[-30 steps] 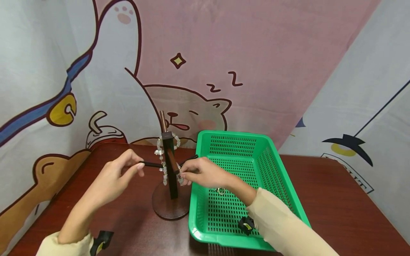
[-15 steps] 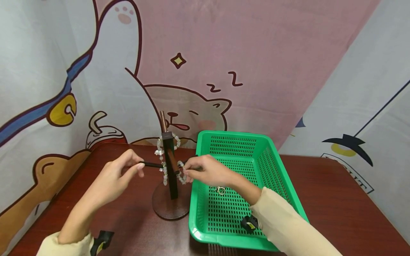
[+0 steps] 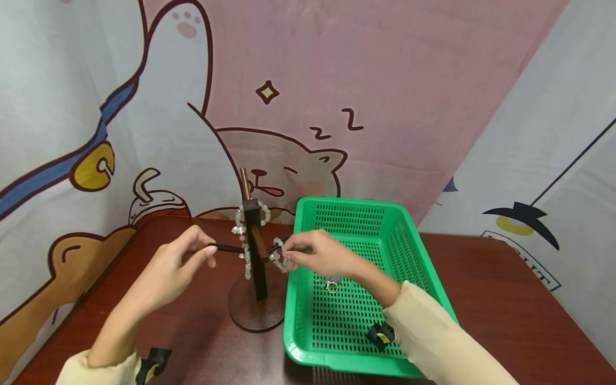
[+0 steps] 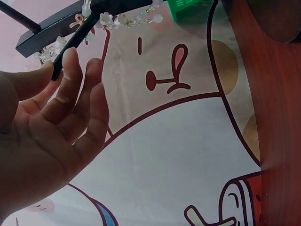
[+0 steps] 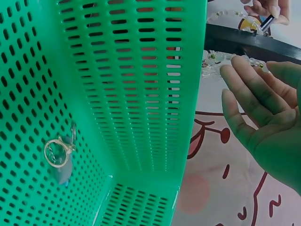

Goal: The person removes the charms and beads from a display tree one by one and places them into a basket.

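A dark wooden stand (image 3: 260, 283) with a round base and several pegs rises from the table. My left hand (image 3: 175, 264) pinches the tip of its black left peg (image 3: 228, 247) between thumb and finger, also seen in the left wrist view. At the opposite peg, my right hand (image 3: 322, 254) pinches a clear beaded bracelet (image 3: 276, 258) by its right side. Other pale beaded bracelets hang on the stand: one bracelet (image 3: 247, 264) on the left peg and another bracelet (image 3: 266, 212) near the top. In the right wrist view, the fingers partly cover the held bracelet.
A green plastic basket (image 3: 291, 326) stands right beside the stand, under my right forearm. Inside it lies a keychain (image 5: 57, 153) with a gold ring. Behind the reddish-brown table (image 3: 510, 315) hangs a cartoon-printed cloth (image 3: 414, 107).
My right hand has moved a little to the right, drawing the bracelet outward along the right peg. The left hand has kept its place on the left peg.
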Tool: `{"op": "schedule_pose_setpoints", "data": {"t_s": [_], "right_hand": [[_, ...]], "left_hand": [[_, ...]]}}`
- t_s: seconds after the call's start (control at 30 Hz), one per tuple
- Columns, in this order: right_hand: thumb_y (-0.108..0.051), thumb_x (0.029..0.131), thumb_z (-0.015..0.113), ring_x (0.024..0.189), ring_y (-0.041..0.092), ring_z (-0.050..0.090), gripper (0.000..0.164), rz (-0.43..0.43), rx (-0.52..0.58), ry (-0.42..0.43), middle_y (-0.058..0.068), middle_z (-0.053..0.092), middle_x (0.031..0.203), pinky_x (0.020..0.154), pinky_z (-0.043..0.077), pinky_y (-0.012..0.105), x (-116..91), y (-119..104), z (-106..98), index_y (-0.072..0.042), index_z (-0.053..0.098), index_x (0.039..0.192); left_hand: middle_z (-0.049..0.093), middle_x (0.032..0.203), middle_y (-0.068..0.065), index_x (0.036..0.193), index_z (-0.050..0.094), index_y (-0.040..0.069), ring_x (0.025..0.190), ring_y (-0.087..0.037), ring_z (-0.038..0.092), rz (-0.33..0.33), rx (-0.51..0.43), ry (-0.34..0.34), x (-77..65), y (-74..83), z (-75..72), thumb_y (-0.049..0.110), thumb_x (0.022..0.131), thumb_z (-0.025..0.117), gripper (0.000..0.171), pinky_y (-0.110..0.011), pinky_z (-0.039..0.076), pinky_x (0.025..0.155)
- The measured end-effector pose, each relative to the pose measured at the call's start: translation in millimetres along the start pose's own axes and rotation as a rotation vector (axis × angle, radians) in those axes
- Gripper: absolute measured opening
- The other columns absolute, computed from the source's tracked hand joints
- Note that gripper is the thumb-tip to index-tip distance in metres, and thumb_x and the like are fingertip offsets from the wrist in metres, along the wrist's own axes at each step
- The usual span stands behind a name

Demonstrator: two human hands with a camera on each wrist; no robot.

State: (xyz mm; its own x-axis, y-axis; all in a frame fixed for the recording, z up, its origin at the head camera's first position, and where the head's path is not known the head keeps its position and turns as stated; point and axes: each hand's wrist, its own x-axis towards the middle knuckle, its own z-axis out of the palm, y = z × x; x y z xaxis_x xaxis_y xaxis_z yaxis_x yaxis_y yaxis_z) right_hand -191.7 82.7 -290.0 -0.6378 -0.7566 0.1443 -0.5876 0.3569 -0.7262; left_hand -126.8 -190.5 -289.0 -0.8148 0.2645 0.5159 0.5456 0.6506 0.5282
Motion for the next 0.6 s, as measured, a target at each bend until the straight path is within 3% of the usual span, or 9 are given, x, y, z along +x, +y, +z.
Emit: {"op": "schedule_pose_setpoints", "data": {"t_s": [0.23,0.47,0.6], "right_hand": [[-0.011,0.093,0.053,0.074,0.02,0.063,0.014,-0.006,-0.005,0.029,0.002,0.066,0.078,0.065,0.047,0.026,-4,2,-8,-0.005,0.064,0.097],[-0.01,0.093,0.052,0.072,0.013,0.062,0.015,-0.033,0.005,0.052,0.005,0.067,0.079,0.068,0.049,0.028,-10,5,-16,-0.002,0.065,0.095],[-0.009,0.093,0.052,0.073,0.017,0.063,0.015,-0.026,0.013,0.066,0.004,0.067,0.081,0.069,0.049,0.03,-14,6,-22,-0.001,0.064,0.097]], "left_hand": [[0.057,0.071,0.016,0.091,0.054,0.012,0.071,-0.007,0.058,-0.014,0.002,-0.008,0.2,0.8,-0.1,0.003,0.088,0.059,0.011,-0.027,0.04,0.06],[0.057,0.07,0.016,0.091,0.054,0.012,0.071,-0.007,0.058,-0.009,0.005,-0.004,0.0,0.4,0.2,0.003,0.087,0.059,0.011,-0.027,0.041,0.06],[0.057,0.07,0.016,0.091,0.054,0.012,0.07,-0.007,0.058,-0.006,0.006,-0.002,0.0,0.3,0.3,0.003,0.087,0.059,0.011,-0.027,0.041,0.06]]}}
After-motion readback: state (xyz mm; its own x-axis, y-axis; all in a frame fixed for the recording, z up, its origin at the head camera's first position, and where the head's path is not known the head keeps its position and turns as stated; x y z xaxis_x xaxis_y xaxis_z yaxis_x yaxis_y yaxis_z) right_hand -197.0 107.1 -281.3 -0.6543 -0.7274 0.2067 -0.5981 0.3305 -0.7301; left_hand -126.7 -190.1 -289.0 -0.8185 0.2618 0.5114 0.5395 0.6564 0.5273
